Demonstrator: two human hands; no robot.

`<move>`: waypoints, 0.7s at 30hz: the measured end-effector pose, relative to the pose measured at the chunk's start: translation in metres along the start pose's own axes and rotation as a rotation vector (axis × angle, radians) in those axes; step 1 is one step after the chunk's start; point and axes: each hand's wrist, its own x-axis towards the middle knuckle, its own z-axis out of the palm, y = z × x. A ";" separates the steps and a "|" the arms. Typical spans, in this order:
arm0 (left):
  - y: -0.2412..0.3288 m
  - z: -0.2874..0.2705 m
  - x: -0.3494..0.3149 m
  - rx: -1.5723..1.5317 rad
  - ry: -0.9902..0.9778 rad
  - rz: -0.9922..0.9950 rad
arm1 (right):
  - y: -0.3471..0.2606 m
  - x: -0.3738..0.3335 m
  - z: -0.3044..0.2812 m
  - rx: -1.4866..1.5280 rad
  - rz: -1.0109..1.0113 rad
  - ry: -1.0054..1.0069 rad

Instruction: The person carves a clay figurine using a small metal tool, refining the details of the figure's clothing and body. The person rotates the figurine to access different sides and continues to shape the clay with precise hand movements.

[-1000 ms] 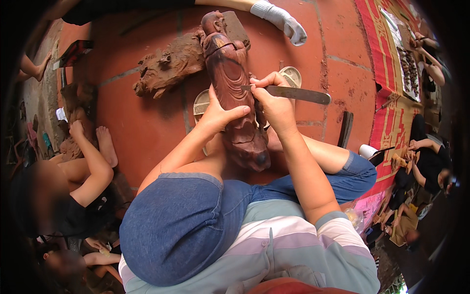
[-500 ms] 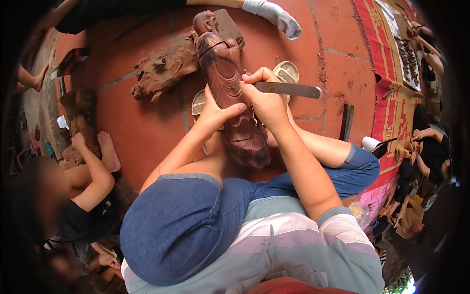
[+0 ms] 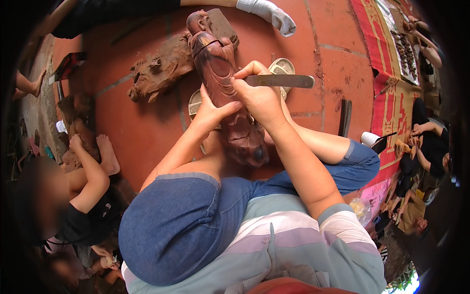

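A dark reddish-brown carved wooden figure (image 3: 220, 61) lies between my bent legs, its bald head pointing away from me. My left hand (image 3: 214, 113) is wrapped round the figure's side, thumb across its top and fingers along its left edge. In my right hand (image 3: 257, 98) is a flat metal carving blade (image 3: 286, 81), pinched near its tip, its blunt end sticking out to the right. The tip meets the carved folds in the middle of the figure; the exact contact is hidden by my fingers.
Under the figure's upper end lie a rough wood block (image 3: 161, 73) and a squared block (image 3: 223, 27). My sandals (image 3: 282, 68) flank it. A dark bar (image 3: 345, 118), white cup (image 3: 368, 138) and red mat (image 3: 387, 110) lie right. A co-worker's socked foot (image 3: 281, 22) is ahead; others sit both sides.
The whole view has shifted slightly, so everything sits a little further left. The blade has tilted slightly nearer level, with both hands keeping their hold on figure and blade.
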 end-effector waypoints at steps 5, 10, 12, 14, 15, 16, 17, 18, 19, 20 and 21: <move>0.004 0.002 -0.001 0.020 -0.009 0.027 | 0.008 0.008 -0.014 -0.099 -0.007 0.037; 0.003 0.002 0.000 0.003 0.000 0.001 | 0.000 0.002 -0.014 -0.061 0.052 -0.016; 0.004 0.001 -0.001 -0.031 -0.013 -0.012 | -0.004 -0.002 -0.017 -0.132 0.027 -0.068; 0.001 0.001 0.001 -0.024 -0.010 0.011 | -0.003 -0.003 -0.020 -0.298 -0.078 -0.113; 0.001 0.001 0.001 -0.021 -0.009 0.022 | -0.003 -0.004 -0.019 -0.313 -0.128 -0.107; 0.002 0.002 0.001 -0.021 -0.007 0.017 | -0.003 -0.004 -0.017 -0.326 -0.178 -0.102; 0.008 0.004 -0.001 -0.021 -0.009 0.009 | -0.002 -0.005 -0.016 -0.341 -0.226 -0.094; 0.011 0.005 -0.002 -0.021 -0.010 0.002 | -0.001 -0.004 -0.011 -0.308 -0.293 -0.069; 0.006 0.004 0.000 -0.014 -0.016 0.007 | -0.001 -0.003 -0.006 -0.360 -0.294 -0.080; 0.002 0.001 0.003 -0.004 -0.018 0.012 | -0.004 -0.001 -0.001 -0.409 -0.296 -0.094; -0.001 -0.001 0.005 0.006 -0.020 0.017 | -0.006 0.000 0.003 -0.457 -0.298 -0.108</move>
